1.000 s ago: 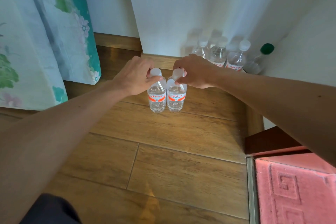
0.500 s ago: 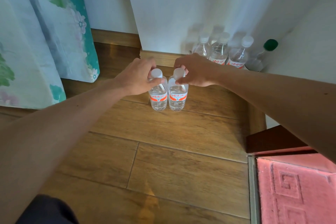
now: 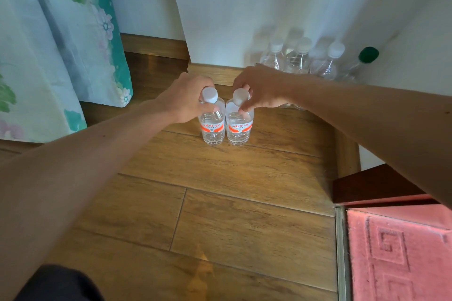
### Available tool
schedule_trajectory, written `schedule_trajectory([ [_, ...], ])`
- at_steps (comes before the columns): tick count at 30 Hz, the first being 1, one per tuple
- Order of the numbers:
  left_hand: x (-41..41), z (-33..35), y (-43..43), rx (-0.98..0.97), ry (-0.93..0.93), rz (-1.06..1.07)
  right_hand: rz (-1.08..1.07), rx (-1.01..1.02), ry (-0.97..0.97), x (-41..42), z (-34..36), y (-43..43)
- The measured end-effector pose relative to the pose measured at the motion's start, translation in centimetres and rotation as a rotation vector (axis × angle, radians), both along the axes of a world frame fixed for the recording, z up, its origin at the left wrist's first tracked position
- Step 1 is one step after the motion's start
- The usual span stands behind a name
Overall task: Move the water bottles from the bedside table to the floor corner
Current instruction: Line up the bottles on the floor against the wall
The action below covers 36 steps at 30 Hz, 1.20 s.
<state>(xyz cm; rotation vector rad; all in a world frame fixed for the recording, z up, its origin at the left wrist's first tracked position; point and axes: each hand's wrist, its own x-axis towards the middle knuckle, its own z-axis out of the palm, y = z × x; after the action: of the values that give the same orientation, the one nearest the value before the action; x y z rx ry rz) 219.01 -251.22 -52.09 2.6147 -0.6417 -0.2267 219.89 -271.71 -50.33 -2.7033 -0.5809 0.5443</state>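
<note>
Since half a second ago: both hands and the two bottles have kept their places; nothing has visibly shifted.
Left hand (image 3: 188, 98): fingers curled round the neck of the left bottle (image 3: 212, 127), thumb on its shoulder, white cap showing above.
Right hand (image 3: 259, 88): fingertips pinch the right bottle (image 3: 239, 128) at its cap and neck.
The pair: upright and touching side by side on the wooden floor (image 3: 244, 190), out from the wall (orange labels face the camera).
Corner: three white-capped bottles (image 3: 298, 58) and a green-capped bottle (image 3: 367, 56) line the wall.
Hard to see: the right forearm covers the lower halves of the bottles in the corner; the fingers behind the caps are hidden.
</note>
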Motion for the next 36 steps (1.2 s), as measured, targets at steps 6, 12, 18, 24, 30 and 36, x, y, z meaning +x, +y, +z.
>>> schedule_trajectory([
  [6,0.3,-0.1,-0.2,0.025,0.000,0.047,0.067,-0.051,-0.052,-0.1,0.3,0.1],
  [12,1.1,-0.3,-0.1,0.011,-0.017,0.112,0.116,-0.050,-0.103,0.3,-0.2,0.4],
  [18,3.6,-0.5,-0.9,-0.034,-0.047,0.192,0.070,-0.113,-0.173,2.6,0.1,-0.4],
  [24,6.5,0.2,-2.8,-0.108,-0.111,0.289,-0.007,-0.157,-0.324,5.2,0.7,-1.2],
  [30,8.8,0.1,-4.6,-0.095,-0.131,0.321,-0.119,-0.180,-0.350,6.9,0.4,-1.8],
  [36,9.7,-1.2,-5.2,-0.069,-0.141,0.349,-0.140,-0.246,-0.395,7.3,-0.7,-1.7],
])
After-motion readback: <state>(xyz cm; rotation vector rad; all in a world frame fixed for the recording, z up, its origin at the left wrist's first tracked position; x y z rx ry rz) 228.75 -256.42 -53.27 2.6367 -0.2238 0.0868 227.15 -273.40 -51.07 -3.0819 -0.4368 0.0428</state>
